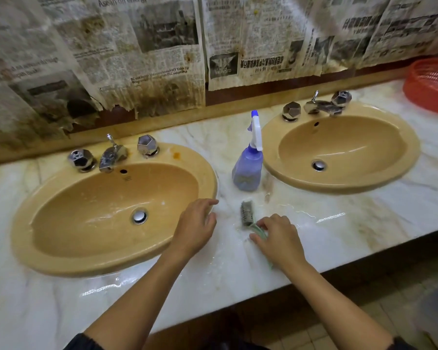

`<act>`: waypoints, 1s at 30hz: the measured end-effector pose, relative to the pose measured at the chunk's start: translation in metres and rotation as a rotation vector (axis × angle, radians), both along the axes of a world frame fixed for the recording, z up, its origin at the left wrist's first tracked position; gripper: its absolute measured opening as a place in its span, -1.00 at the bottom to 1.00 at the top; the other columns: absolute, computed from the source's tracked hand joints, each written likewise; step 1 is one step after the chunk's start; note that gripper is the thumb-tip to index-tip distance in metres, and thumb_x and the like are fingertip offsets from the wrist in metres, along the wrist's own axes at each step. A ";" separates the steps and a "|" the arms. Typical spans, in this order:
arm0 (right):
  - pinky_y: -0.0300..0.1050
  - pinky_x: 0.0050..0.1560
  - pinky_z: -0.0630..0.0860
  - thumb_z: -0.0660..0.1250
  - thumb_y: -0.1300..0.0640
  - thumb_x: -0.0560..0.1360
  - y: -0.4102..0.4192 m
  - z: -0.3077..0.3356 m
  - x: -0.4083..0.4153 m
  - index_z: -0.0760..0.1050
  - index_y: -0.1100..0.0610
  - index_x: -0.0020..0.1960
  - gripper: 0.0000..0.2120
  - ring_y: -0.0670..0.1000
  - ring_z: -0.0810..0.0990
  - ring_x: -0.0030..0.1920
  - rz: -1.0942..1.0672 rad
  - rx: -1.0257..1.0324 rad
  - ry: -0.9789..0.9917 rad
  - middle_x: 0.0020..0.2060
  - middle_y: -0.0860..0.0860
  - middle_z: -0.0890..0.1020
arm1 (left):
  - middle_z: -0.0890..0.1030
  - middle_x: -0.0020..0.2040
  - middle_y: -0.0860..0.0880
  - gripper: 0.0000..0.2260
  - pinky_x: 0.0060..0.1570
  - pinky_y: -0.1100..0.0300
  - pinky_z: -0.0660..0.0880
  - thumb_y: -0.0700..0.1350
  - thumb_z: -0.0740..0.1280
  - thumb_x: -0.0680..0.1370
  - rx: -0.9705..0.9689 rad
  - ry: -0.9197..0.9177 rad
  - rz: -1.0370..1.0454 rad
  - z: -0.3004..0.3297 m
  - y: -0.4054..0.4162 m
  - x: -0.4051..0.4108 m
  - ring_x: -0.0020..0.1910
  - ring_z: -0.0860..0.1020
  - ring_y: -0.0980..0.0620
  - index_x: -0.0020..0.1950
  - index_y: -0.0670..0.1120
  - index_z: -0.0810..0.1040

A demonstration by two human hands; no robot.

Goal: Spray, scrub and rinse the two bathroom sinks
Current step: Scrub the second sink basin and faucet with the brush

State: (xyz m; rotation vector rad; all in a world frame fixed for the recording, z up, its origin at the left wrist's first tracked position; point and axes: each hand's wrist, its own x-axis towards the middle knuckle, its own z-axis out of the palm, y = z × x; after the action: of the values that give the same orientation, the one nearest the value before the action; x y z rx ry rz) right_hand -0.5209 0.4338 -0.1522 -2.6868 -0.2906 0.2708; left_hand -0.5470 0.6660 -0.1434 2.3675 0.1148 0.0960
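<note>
Our right hand grips the green handle of the scrub brush, which lies on the wet worktop between the sinks, its long axis running away from us, bristle head pointing towards the spray bottle. Our left hand rests relaxed on the left sink rim.

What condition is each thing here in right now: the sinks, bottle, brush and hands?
Left sink: wet, streaked, drain plug down.
Right sink: no water standing.
Spray bottle: upright between the sinks.
Brush: lying on the counter.
Right hand: gripping the brush handle.
Left hand: open, on the left sink's rim.
</note>
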 end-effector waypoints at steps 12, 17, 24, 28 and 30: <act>0.15 -0.39 0.62 0.29 0.10 0.56 0.099 0.050 -0.001 0.44 -0.07 -0.05 -0.93 0.04 0.63 -0.41 0.056 0.389 0.166 -0.33 0.00 0.61 | 0.56 0.25 0.01 -0.66 0.34 -0.09 0.38 -0.11 0.16 0.48 -0.075 -0.161 0.525 0.012 0.091 -0.081 0.33 0.44 -0.02 0.16 -0.02 0.62; 0.00 -0.35 0.54 0.34 0.06 0.53 0.188 0.077 0.000 0.48 -0.04 -0.05 -0.96 0.08 0.62 -0.34 0.260 0.371 0.146 -0.30 0.01 0.60 | 0.56 0.27 -0.09 -0.64 0.35 -0.17 0.36 -0.11 0.15 0.47 -0.039 -0.194 0.775 0.018 0.147 -0.117 0.33 0.45 -0.09 0.18 -0.04 0.61; -0.14 -0.41 0.31 0.41 0.04 0.45 0.285 0.082 -0.011 0.61 0.05 -0.22 -0.89 -0.04 0.46 -0.44 0.385 0.323 0.190 -0.48 -0.07 0.53 | 0.44 0.41 -0.19 -0.60 0.37 -0.19 0.30 -0.23 0.24 0.54 0.041 -0.071 1.104 -0.004 0.210 -0.163 0.39 0.35 -0.24 0.39 -0.16 0.46; -0.15 -0.42 0.21 0.31 0.07 0.42 0.315 0.071 -0.017 0.43 0.07 -0.43 -0.73 -0.04 0.29 -0.52 0.348 0.269 0.248 -0.60 -0.09 0.33 | 0.31 0.50 -0.27 -0.56 0.50 -0.16 0.15 -0.15 0.15 0.62 -0.005 0.007 1.190 -0.021 0.231 -0.172 0.49 0.24 -0.26 0.50 -0.22 0.31; -0.13 -0.41 0.23 0.27 0.09 0.46 0.322 0.063 -0.014 0.43 0.04 -0.40 -0.75 -0.04 0.33 -0.50 0.370 0.230 0.218 -0.56 -0.09 0.38 | 0.41 0.41 -0.26 -0.54 0.46 -0.20 0.21 -0.07 0.08 0.61 0.044 0.016 1.153 -0.030 0.233 -0.175 0.42 0.29 -0.28 0.46 -0.25 0.31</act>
State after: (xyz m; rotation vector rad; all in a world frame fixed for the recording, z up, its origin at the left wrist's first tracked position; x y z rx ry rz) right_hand -0.5351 0.7559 -0.0895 -2.3380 -0.7051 0.5969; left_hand -0.7225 0.8990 -0.1734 2.0402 1.4624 0.6180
